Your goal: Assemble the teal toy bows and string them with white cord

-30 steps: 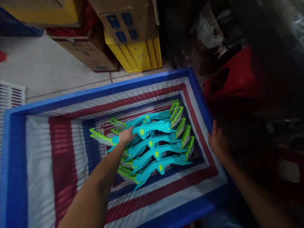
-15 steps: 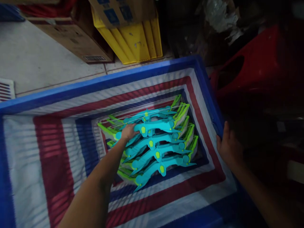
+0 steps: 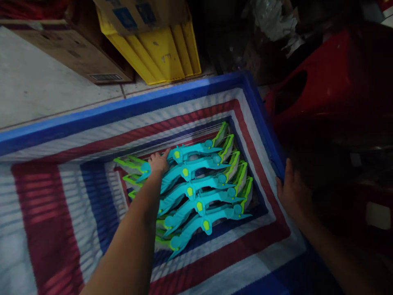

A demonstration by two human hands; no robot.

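Note:
Several turquoise toy bows (image 3: 204, 180) with lime-green tips, yellow-green centre studs and thin white strings lie nested in a row. They rest on the floor of a blue crate (image 3: 172, 91) lined with red, white and blue striped cloth. My left hand (image 3: 159, 162) is closed over the left limb of the rearmost bow (image 3: 193, 150), thumb towards the bow's middle. Its fingertips are partly hidden. On the crate's right rim lies my right hand (image 3: 293, 192), fingers stretched out and thumb apart, away from the bows.
Behind the crate stand a yellow bin (image 3: 167, 55) and a cardboard box (image 3: 76, 51) on a tiled floor (image 3: 37, 78). Another carton (image 3: 141, 14) sits over the bin. A red plastic object (image 3: 319, 78) is beyond the right rim; that side is dark.
The second bow from the back sits lower, more level with the others. My left hand has moved from it to the rearmost bow. My right hand stays at the rim; the view has shifted slightly.

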